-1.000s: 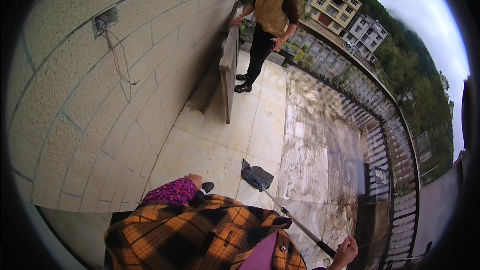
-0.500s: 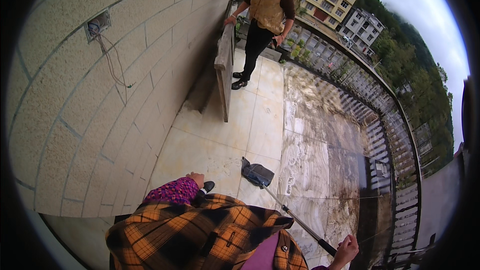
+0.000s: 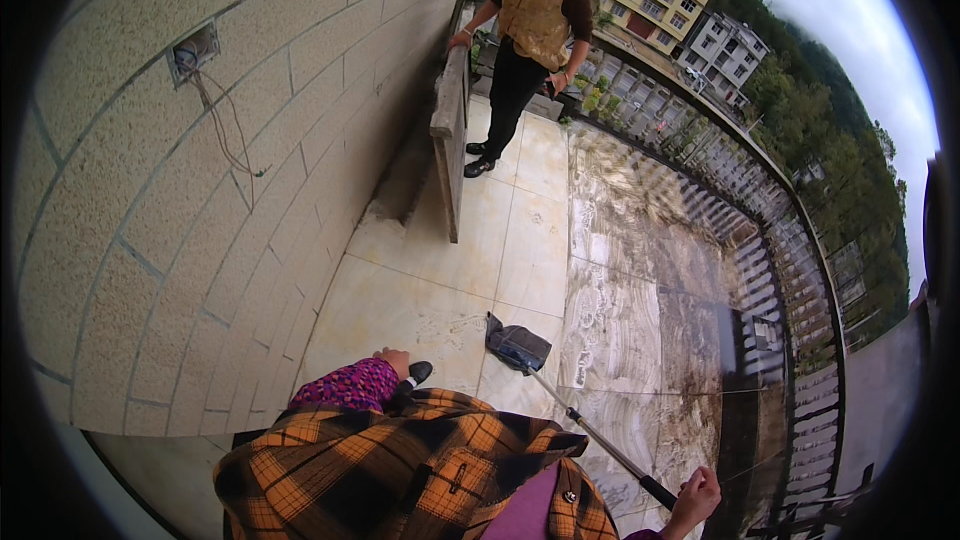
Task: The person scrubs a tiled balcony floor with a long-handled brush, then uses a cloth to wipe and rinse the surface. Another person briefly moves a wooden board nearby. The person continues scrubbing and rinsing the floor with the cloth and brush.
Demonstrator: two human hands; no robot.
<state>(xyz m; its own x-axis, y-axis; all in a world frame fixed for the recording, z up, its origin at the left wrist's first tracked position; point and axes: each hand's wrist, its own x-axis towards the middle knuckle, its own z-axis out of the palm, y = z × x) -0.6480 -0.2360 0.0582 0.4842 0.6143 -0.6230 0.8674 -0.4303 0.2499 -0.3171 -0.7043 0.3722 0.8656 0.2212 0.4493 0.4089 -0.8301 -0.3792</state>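
My right hand (image 3: pixel 698 496) is at the lower right, its fingers curled by the upper end of a long metal pole with a black grip, which it appears to hold. The pole belongs to a mop (image 3: pixel 521 348) with a dark grey, flat head. That head rests on the pale tiles in front of me, and the pole slants from it toward my right hand. My left hand (image 3: pixel 394 360) hangs beside my body past a purple patterned sleeve. Its fingers look curled in, with nothing visible in them.
A textured wall (image 3: pixel 250 190) with an outlet box and loose wires (image 3: pixel 192 55) runs along the left. Beside it stands a wooden panel (image 3: pixel 449 140), held on edge by another person (image 3: pixel 530 30). Wet, muddy tiles (image 3: pixel 640 310) stretch to a balustrade (image 3: pixel 800 270) on the right.
The mop head and pole sit very slightly farther right in view. The other person's free hand has shifted a little. My hands hold nearly the same places.
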